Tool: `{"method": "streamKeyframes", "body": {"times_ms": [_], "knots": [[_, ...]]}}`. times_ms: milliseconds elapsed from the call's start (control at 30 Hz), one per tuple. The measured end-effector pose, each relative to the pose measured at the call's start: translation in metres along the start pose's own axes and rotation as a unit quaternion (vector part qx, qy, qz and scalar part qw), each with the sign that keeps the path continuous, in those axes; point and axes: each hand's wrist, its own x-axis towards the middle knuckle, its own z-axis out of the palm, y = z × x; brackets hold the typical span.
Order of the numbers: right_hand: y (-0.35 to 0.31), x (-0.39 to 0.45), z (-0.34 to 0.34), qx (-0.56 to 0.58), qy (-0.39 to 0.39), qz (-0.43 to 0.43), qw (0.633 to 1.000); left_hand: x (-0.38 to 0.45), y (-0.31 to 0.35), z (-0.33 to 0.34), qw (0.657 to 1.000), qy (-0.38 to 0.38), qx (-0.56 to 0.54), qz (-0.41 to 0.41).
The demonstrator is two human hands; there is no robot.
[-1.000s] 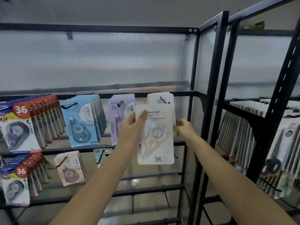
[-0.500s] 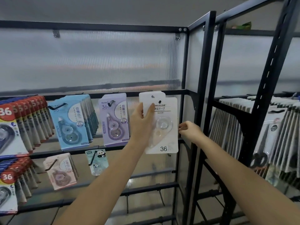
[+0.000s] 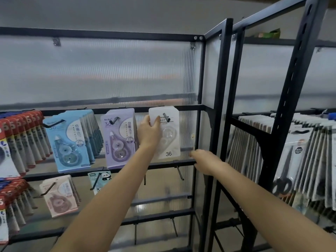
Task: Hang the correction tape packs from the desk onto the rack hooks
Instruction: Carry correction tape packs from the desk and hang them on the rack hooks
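A white correction tape pack (image 3: 170, 138) marked 36 hangs on the rightmost hook (image 3: 166, 117) of the rack's upper bar, in front of another white pack. My left hand (image 3: 149, 132) pinches its upper left edge, thumb on the front. My right hand (image 3: 203, 161) is below and to the right of the pack, apart from it and holding nothing, with loosely bent fingers.
Purple packs (image 3: 119, 139), blue packs (image 3: 71, 140) and red-labelled packs (image 3: 18, 142) fill the hooks to the left. Pink packs (image 3: 58, 197) and a panda pack (image 3: 101, 179) hang lower. Bare hooks (image 3: 179, 172) jut out below. A black upright (image 3: 218, 124) borders a neighbouring rack of scissors packs (image 3: 291, 160).
The white pack went up and back onto the hook. My right hand let go of its right edge and dropped down to the right; my left hand kept its hold.
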Motion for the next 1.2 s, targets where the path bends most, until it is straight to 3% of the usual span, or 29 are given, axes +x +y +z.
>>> {"method": "streamKeyframes", "body": {"times_ms": [300, 367, 533, 633, 767, 967, 1200], "knots": [[-0.002, -0.009, 0.015, -0.091, -0.124, -0.028, 0.988, -0.011, 0.002, 0.003, 0.996, 0.025, 0.053, -0.064], [-0.010, -0.018, 0.021, -0.092, -0.150, -0.021, 0.984, -0.031, -0.006, -0.002, 0.989, 0.033, 0.133, -0.048], [-0.050, -0.040, 0.041, -0.101, -0.169, -0.036, 0.980, -0.100, -0.036, -0.037, 0.940, -0.087, 0.324, 0.063], [-0.088, -0.050, 0.047, -0.122, -0.179, -0.051, 0.975, -0.131, -0.050, -0.080, 0.882, -0.181, 0.432, 0.057], [-0.163, -0.076, 0.059, -0.110, -0.173, -0.076, 0.976, -0.174, -0.068, -0.178, 0.796, -0.223, 0.563, 0.021], [-0.350, -0.136, 0.081, -0.111, -0.153, -0.250, 0.950, -0.250, -0.084, -0.386, 0.703, -0.221, 0.656, -0.165], [-0.610, -0.245, 0.093, -0.105, -0.120, -0.488, 0.858, -0.346, -0.057, -0.619, 0.658, -0.110, 0.657, -0.351]]}}
